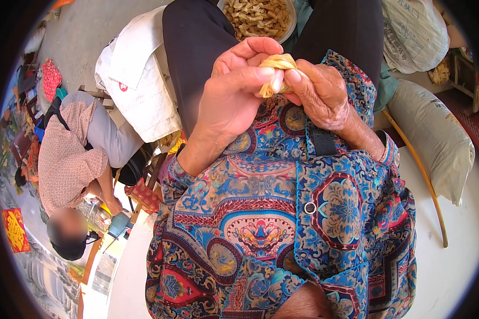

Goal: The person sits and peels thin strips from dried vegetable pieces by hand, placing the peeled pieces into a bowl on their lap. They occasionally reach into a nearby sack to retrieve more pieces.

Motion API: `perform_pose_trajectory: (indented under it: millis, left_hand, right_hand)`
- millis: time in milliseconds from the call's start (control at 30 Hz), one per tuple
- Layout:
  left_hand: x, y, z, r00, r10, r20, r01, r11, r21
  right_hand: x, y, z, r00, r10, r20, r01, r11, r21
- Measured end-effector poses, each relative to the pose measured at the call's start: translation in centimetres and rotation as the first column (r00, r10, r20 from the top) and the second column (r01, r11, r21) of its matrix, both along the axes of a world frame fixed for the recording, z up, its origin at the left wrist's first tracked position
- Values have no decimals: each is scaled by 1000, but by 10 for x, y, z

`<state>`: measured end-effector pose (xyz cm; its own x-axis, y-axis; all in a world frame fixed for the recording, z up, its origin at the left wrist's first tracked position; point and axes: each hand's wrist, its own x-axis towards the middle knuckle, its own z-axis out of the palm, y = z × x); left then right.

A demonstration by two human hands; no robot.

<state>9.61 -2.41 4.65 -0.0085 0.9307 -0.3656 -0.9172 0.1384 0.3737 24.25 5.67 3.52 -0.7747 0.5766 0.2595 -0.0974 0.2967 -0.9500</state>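
Both hands meet above the lap. My left hand [233, 89] grips the left side of a twisted, folded yellowish strip [280, 62], its thumb and fingertips pressed to it and the other fingers curled. On the opposite side, my right hand [319, 89] pinches the same strip between thumb and fingers. Part of the strip hangs below the fingertips; the rest of it is hidden by the fingers. Beyond the hands, between the knees, a round bowl [294, 24] holds many small tan, crumpled or knotted pieces. The strip's material cannot be told for certain.
A white woven sack [143, 95] lies beside the left knee. At right are a printed sack [413, 36], a full pale sack [427, 131] and a curved wooden stick [417, 171]. Another person [70, 147] sits at left, bent forward, near a red patterned cloth item [144, 195].
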Motion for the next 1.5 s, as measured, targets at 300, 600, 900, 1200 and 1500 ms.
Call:
perform_pose_trajectory:
  millis: [300,600,900,1200,1500]
  left_hand:
    - [-4,1,-5,779,-28,-626,9,999,-34]
    - [-3,-1,-10,836,-366,-409,247,917,-314]
    - [7,-4,-25,906,-304,-296,242,943,-230]
    - [-4,-11,-1,723,-425,-545,378,903,-204]
    - [-18,-25,15,732,-556,-393,452,828,-332]
  right_hand:
    - [5,11,-11,992,-87,88,4,728,686]
    - [9,26,-15,982,-88,170,-106,490,865]
    - [18,34,-21,964,-12,265,-205,600,773]
    - [23,38,2,943,163,289,-297,805,514]
    - [33,38,11,915,274,295,-384,815,433]
